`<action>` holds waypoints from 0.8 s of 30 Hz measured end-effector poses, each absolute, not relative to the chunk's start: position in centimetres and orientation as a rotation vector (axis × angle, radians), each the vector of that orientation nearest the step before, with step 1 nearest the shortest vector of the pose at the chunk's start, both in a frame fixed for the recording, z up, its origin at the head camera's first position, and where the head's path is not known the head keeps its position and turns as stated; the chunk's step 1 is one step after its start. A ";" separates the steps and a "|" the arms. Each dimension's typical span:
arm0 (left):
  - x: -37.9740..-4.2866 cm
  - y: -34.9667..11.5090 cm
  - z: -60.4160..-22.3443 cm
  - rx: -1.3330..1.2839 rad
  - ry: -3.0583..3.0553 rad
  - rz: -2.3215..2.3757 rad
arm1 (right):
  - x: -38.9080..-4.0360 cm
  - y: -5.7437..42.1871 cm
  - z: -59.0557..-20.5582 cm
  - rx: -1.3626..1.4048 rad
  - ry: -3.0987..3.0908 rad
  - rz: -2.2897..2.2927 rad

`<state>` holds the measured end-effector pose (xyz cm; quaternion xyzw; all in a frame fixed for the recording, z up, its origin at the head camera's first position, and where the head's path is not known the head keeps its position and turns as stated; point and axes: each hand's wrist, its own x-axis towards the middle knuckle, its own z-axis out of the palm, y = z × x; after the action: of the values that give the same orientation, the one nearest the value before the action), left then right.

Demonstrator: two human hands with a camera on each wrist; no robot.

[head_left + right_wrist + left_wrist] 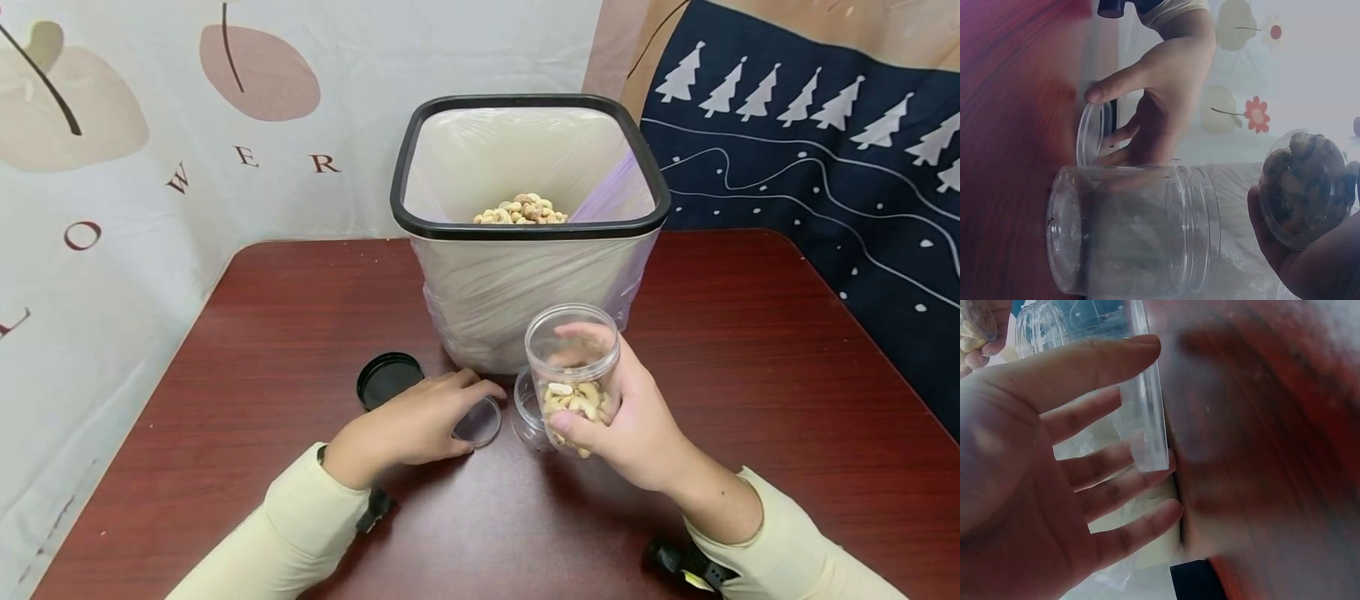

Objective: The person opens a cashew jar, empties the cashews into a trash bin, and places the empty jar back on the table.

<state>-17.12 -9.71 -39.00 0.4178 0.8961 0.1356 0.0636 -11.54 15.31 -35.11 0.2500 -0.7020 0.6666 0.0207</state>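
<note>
My right hand (637, 417) holds a clear plastic jar (573, 342), tilted and without a lid. Pale cashews (577, 400) fill its lower part; in the right wrist view the nuts (1304, 181) show through its base. My left hand (420, 417) spans a clear round lid (480, 423) low at the tabletop, thumb at the near edge and fingers around the far side. The left wrist view shows this lid (1152, 425) edge-on between thumb and fingers. Just right of it stands a second clear jar (1135, 231) with no nuts in it, partly hidden by the held jar in the head view.
A square bin (525, 283) with a black rim and a plastic liner stands behind both hands, a heap of nuts (525, 210) inside. Beyond my left hand lies a black round lid (388, 377). Patterned cloths (360, 192) hang behind the red-brown table (300, 308).
</note>
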 end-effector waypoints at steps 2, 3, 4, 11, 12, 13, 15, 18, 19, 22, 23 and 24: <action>-17.1 -9.7 -39.0 1.267 2.713 0.392 | -11.6 15.3 -35.2 0.780 -2.175 2.071; -17.1 -9.7 -39.0 1.270 2.716 0.384 | -11.6 15.3 -35.2 0.779 -2.176 2.071; -17.1 -9.7 -39.0 1.275 2.720 0.380 | -11.6 15.3 -35.2 0.778 -2.177 2.072; -17.0 -9.8 -39.0 1.272 2.729 0.373 | -11.5 15.2 -35.1 0.771 -2.181 2.067; -17.0 -9.8 -39.0 1.267 2.730 0.375 | -11.5 15.2 -35.1 0.774 -2.177 2.067; -17.1 -9.8 -38.9 1.267 2.731 0.381 | -11.5 15.2 -35.1 0.774 -2.175 2.068; -17.1 -9.7 -38.7 1.267 2.738 0.390 | -11.5 15.2 -35.1 0.785 -2.165 2.070; -17.1 -9.6 -38.1 1.283 2.764 0.417 | -11.6 15.3 -35.1 0.788 -2.158 2.066; -17.1 -9.5 -37.9 1.289 2.773 0.434 | -11.6 15.3 -35.1 0.787 -2.160 2.064; -16.9 -9.5 -37.0 1.331 2.826 0.482 | -11.6 15.4 -35.0 0.786 -2.164 2.055; -16.8 -9.5 -36.6 1.353 2.853 0.507 | -11.6 15.4 -35.0 0.785 -2.164 2.054; -16.7 -9.6 -36.3 1.380 2.884 0.542 | -11.6 15.4 -35.0 0.778 -2.166 2.061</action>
<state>-16.74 -9.62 -36.27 0.4249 0.8883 0.1669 -0.0504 -11.55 15.40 -34.96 0.2518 -0.7010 0.6668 0.0261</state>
